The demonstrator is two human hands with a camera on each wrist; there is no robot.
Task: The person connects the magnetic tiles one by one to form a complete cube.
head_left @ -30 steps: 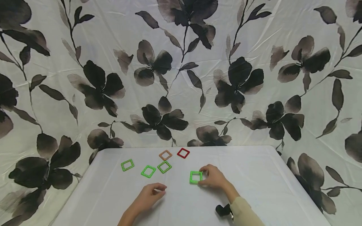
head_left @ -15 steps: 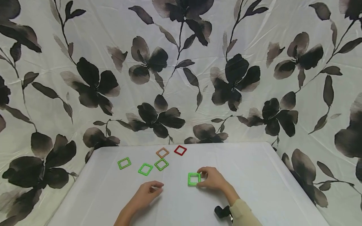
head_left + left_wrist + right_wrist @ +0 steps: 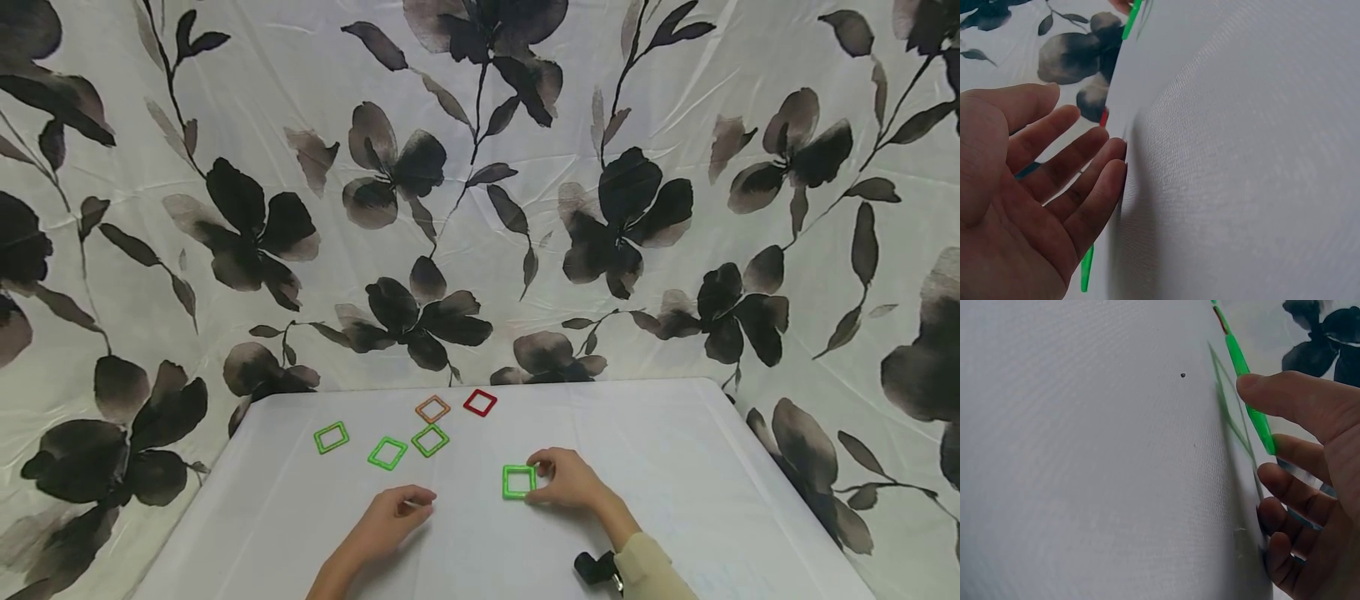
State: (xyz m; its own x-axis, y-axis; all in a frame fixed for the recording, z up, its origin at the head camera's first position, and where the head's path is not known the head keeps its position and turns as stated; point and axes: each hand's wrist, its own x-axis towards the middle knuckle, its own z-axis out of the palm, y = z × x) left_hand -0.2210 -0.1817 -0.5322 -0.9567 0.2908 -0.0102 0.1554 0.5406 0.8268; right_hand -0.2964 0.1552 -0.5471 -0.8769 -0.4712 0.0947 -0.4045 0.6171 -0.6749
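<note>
My right hand (image 3: 570, 479) pinches a green square frame (image 3: 506, 483) by its right side, thumb at the near corner and index finger at the far one. In the right wrist view this green frame (image 3: 1238, 356) appears edge-on close over the white surface, casting a green-tinted shadow, with the other fingers loosely bent below. My left hand (image 3: 390, 521) holds nothing, its fingers relaxed and slightly bent. In the left wrist view the fingertips of that left hand (image 3: 1054, 175) are right at the tabletop.
Farther back on the white table (image 3: 637, 433) lie a red square frame (image 3: 469, 402), an orange one (image 3: 422, 414) and several green ones, including a green frame (image 3: 318, 443) at the left. A black object (image 3: 592, 568) sits by the right sleeve. A floral cloth (image 3: 525, 250) hangs behind.
My right hand and the green square frame have shifted slightly towards me. The left hand stays in place, and the head view has moved a little.
</note>
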